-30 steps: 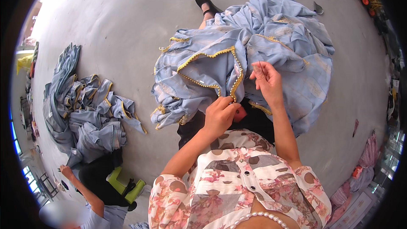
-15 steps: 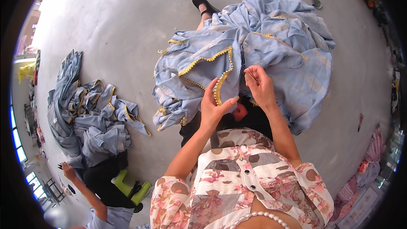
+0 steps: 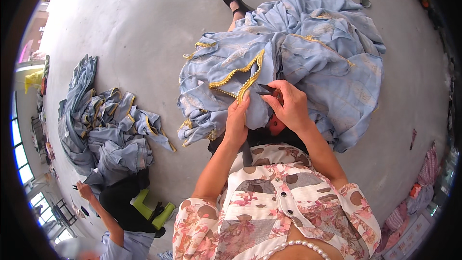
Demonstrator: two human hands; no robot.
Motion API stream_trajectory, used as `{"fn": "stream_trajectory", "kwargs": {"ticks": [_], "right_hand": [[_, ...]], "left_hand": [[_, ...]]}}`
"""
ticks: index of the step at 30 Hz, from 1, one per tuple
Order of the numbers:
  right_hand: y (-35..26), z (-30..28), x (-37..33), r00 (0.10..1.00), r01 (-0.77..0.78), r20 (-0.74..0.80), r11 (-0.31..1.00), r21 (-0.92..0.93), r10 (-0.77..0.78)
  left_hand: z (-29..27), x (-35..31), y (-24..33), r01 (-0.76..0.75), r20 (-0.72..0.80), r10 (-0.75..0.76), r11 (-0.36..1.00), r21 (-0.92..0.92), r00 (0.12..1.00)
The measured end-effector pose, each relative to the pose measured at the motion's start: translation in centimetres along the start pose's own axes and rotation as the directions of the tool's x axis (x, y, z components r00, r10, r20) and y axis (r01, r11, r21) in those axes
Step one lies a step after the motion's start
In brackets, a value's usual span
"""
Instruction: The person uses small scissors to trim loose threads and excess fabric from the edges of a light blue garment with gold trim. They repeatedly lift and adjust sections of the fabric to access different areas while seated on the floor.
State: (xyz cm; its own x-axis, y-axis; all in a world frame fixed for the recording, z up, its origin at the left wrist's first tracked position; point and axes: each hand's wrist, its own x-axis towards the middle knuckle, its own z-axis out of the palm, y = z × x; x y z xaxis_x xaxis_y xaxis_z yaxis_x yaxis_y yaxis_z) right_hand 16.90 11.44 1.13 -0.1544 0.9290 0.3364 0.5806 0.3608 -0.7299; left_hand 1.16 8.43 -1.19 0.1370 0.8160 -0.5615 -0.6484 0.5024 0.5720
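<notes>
Light blue garment cloth (image 3: 337, 74) with pale woven patterns lies heaped over my lap and the floor ahead. A yellow trim edged with white beads (image 3: 251, 79) borders an opening in it. My left hand (image 3: 236, 123) pinches the lower end of this trim between thumb and fingers. Close on its right, my right hand (image 3: 291, 108) is closed around small dark thread snips (image 3: 265, 89). Their blades point left toward the trim, and whether they touch the cloth I cannot tell.
On the left, a co-worker's hand (image 3: 85, 191) holds a small dark tool beside another blue heap with yellow trim (image 3: 115, 135). A green stool (image 3: 154, 212) stands near that person. A black shoe (image 3: 236, 2) shows beyond my cloth. Pink checked cloth (image 3: 427, 163) lies at the far right.
My left hand has closed from a spread grip to a pinch on the trim. My right hand has moved down and left, bringing the snips' blades into view beside the trim.
</notes>
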Motion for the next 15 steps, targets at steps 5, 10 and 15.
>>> {"fn": "stream_trajectory", "kwargs": {"ticks": [5, 10, 15], "right_hand": [[-0.1, 0.2, 0.6, 1.000, 0.022, -0.002, 0.999, -0.030, -0.022], [0.1, 0.5, 0.8, 1.000, 0.013, -0.025, 1.000, -0.008, -0.013], [1.1, 0.6, 0.5, 0.995, -0.068, -0.068, 0.989, 0.132, 0.078]], "left_hand": [[0.5, -0.1, 0.6, 0.011, 0.036, -0.010, 1.000, -0.008, 0.999], [0.0, 0.0, 0.4, 0.022, 0.058, -0.024, 0.999, 0.032, 0.998], [0.2, -0.3, 0.8, 0.021, 0.084, -0.023, 0.999, 0.025, 0.996]]}}
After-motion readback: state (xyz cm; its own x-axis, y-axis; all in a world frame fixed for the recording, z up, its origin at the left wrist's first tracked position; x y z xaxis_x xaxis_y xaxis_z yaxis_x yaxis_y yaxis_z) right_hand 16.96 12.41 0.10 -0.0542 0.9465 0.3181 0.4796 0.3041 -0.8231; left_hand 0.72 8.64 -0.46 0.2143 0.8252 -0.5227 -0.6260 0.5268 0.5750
